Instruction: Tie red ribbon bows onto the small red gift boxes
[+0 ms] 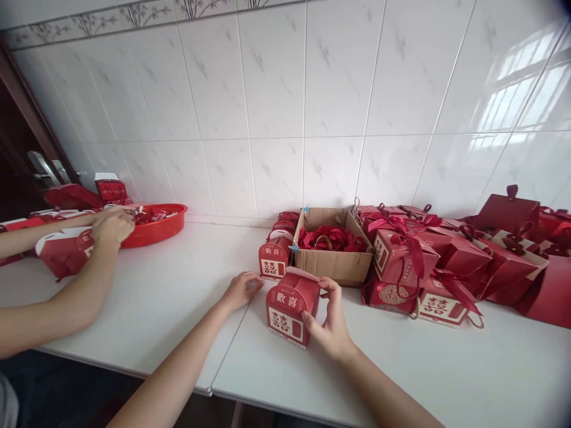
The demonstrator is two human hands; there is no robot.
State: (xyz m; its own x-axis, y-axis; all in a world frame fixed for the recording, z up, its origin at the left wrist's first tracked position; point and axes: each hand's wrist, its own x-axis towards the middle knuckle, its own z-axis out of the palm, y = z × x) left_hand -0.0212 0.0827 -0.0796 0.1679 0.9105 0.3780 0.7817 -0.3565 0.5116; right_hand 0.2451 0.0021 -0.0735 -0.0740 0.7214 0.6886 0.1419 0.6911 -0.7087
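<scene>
A red gift box [288, 312] with white character panels and a rounded flap stands on the white table. My right hand [331, 324] grips it from the right, thumb on the front edge and fingers at the top rear. My left hand [243, 291] is just left of this box, fingers loosely bent and slightly apart, with nothing visible in them. Behind the hands, a similar red box [273, 258] heads a row along the wall side. Beside that row sits an open cardboard box [334, 264] filled with dark red ribbons [330, 239].
Many red gift boxes [405, 255], some with ribbon bows, crowd the right side. At left, another person's hands [113, 226] work by a red basin [156, 229] of small wrapped items, with more red boxes [65, 252] around. A tiled wall [276, 101] backs the table.
</scene>
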